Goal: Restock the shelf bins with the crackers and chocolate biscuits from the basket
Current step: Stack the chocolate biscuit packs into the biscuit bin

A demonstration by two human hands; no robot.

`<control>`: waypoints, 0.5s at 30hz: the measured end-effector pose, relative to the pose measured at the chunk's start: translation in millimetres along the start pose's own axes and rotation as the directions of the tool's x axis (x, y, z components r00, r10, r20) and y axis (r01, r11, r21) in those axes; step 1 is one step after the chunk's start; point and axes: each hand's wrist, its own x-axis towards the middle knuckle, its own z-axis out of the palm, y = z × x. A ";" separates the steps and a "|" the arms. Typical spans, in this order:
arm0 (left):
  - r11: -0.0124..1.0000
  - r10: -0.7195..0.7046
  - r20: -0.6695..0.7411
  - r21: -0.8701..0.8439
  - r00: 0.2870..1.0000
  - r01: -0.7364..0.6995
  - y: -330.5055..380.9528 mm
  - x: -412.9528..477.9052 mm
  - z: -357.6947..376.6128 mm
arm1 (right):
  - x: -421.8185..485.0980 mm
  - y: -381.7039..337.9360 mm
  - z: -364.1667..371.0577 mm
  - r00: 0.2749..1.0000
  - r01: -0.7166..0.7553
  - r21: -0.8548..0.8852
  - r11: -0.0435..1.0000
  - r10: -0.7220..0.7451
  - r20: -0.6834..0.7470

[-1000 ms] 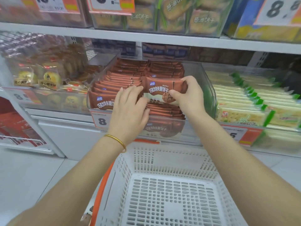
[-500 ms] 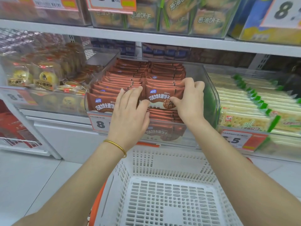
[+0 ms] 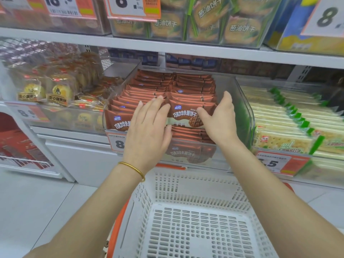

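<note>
Chocolate biscuit packets (image 3: 167, 84): two rows, standing in one clear shelf bin (image 3: 244, 112); exact count not readable. Front right packet (image 3: 183, 116): lies between both hands. Left hand (image 3: 149, 127): fingers straight, spread wide, resting on packet tops where the rows meet. Right hand (image 3: 221, 120): fingers loose, touching that packet's right end, gripping nothing. White basket (image 3: 186, 183): one, below the bin.

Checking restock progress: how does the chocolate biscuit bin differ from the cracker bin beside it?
The chocolate biscuit bin holds brown packets; the cracker bin holds pale packets with green ends. The left hand and right hand touch packets in the chocolate biscuit bin, none in the cracker bin. Both are clear plastic.
</note>
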 end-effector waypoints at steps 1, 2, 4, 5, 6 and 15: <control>1.000 -0.022 0.021 0.012 1.000 0.022 -1.7 5.9 -3.3 | 3.4 -1.9 0.7 0.997 -0.081 0.128 0.988 0.078 0.028; 0.999 -0.046 0.063 0.030 0.997 0.044 -3.9 13.2 -6.0 | 6.2 -4.7 1.6 0.984 -0.177 0.257 0.950 0.165 0.067; 0.992 -0.104 0.203 0.091 0.974 0.087 -8.4 28.7 -10.6 | 10.2 -6.8 5.5 0.945 -0.327 0.397 0.858 0.289 0.154; 0.988 -0.135 0.278 0.114 0.951 0.107 -10.2 35.6 -12.5 | 8.9 -8.4 6.3 0.937 -0.347 0.387 0.854 0.297 0.185; 0.984 -0.161 0.332 0.124 0.929 0.126 -11.4 39.6 -13.9 | 6.0 -6.5 7.9 0.935 -0.347 0.373 0.861 0.291 0.201; 0.993 -0.041 0.564 0.112 0.825 -0.028 6.0 135.7 33.9 | 49.0 -11.9 9.5 0.872 -0.488 0.513 0.706 0.424 0.244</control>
